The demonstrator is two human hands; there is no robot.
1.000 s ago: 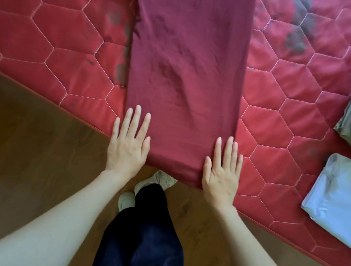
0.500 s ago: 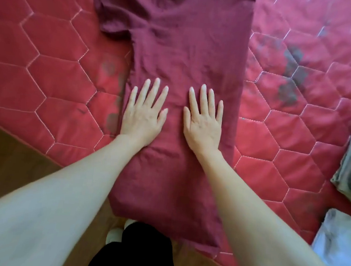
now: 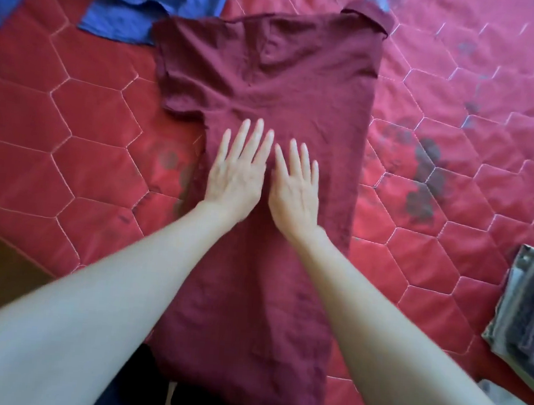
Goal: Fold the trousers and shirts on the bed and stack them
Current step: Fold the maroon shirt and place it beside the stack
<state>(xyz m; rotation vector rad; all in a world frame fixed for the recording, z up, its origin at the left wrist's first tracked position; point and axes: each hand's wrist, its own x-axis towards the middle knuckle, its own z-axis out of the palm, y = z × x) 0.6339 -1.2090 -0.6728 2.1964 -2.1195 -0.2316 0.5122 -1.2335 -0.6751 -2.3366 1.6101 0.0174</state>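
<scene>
Both hands, left hand (image 3: 236,170) and right hand (image 3: 296,185), lie flat with fingers spread, side by side on a maroon T-shirt (image 3: 270,73) stretched lengthwise across the red quilted bed (image 3: 72,120), where smoothing outward evenly should best clear wrinkles before folding.

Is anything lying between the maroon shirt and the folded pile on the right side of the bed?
Nothing visible: only bare red quilt lies between the maroon shirt and the folded pile. Both hands rest flat on the shirt.

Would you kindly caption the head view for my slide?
Both hands, left and right, press flat on a maroon shirt on the bed.
</scene>
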